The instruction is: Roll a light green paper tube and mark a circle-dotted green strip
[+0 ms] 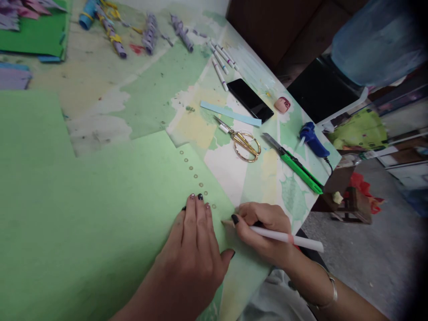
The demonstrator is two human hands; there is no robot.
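A large sheet of light green paper covers the near left of the table. My left hand lies flat on it, fingers stretched out, close to a slanting row of small drawn rings. In my right hand is a white felt-tip pen with an orange-pink band. Its tip touches or nearly touches the paper just beyond the last ring, to the right of my left fingertips.
Gold-handled scissors, a green utility knife, a blue glue gun, a black phone and a light blue paper strip lie right of the sheet. Several white markers and purple paper rolls lie farther back.
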